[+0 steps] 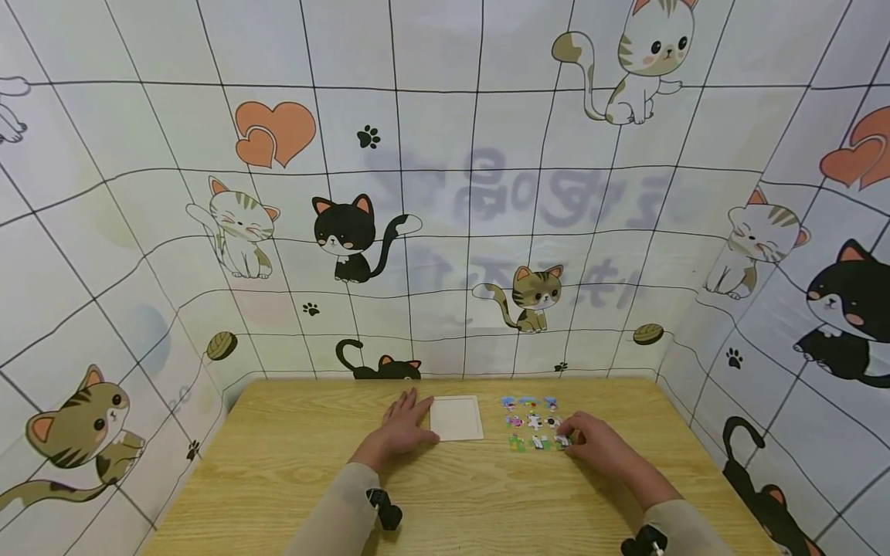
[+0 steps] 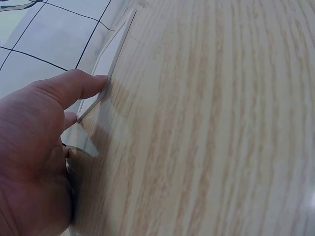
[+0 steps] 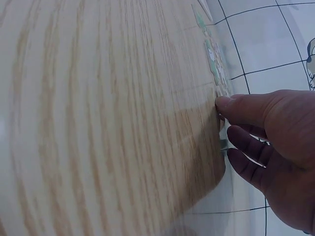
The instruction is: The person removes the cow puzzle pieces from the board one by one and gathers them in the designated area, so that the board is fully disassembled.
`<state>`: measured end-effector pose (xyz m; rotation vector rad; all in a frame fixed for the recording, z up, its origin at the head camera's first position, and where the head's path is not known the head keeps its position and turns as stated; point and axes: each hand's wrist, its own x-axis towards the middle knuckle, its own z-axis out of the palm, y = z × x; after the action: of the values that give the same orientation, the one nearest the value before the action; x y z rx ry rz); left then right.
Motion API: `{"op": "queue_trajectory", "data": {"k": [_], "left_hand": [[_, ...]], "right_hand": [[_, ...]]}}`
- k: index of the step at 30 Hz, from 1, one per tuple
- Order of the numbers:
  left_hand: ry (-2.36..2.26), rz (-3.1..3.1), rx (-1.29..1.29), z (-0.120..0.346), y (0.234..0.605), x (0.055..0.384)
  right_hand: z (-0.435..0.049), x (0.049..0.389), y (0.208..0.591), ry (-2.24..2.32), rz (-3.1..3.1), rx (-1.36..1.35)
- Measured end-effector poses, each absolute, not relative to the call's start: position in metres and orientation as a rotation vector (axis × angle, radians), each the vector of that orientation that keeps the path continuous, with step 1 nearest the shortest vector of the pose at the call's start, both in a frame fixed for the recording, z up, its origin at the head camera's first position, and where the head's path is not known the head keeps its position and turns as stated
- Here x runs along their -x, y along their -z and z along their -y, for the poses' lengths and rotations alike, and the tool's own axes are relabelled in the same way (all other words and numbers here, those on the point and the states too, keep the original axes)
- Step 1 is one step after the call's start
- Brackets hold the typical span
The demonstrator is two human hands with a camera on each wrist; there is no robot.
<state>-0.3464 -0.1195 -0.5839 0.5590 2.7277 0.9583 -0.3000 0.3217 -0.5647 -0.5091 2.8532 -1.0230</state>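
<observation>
A square, cream-coloured puzzle tray (image 1: 456, 418) with a raised rim lies flat on the wooden table. My left hand (image 1: 405, 426) is at its left side, fingers stretched out and thumb against the near corner; the left wrist view shows the thumb (image 2: 93, 84) touching the tray's edge. To the right of the tray, several colourful jigsaw pieces (image 1: 534, 422) lie spaced apart in rows. At the near right corner of these, my right hand (image 1: 596, 442) pinches a jigsaw piece (image 1: 562, 441) between thumb and fingers. That piece is partly hidden by the fingertips.
The wooden table (image 1: 445, 494) reaches back to a wall hanging (image 1: 438, 232) printed with cats and grid lines, which also closes in both sides. A narrow strip of table separates the tray from the pieces. A small black device (image 1: 385, 510) sits on the left wrist.
</observation>
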Motion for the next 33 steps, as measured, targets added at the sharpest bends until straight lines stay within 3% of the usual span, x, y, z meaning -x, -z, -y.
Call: {"op": "queue_trajectory", "data": {"k": [16, 33], "left_hand": [[-0.994, -2.716, -0.560, 0.121, 0.585, 0.346], [-1.001, -2.731, -0.550, 0.124, 0.619, 0.366]], "right_hand": [[-0.319, 0.305, 0.559, 0.986, -2.791, 0.487], [-0.323, 0.305, 0.561, 1.001, -2.788, 0.481]]}}
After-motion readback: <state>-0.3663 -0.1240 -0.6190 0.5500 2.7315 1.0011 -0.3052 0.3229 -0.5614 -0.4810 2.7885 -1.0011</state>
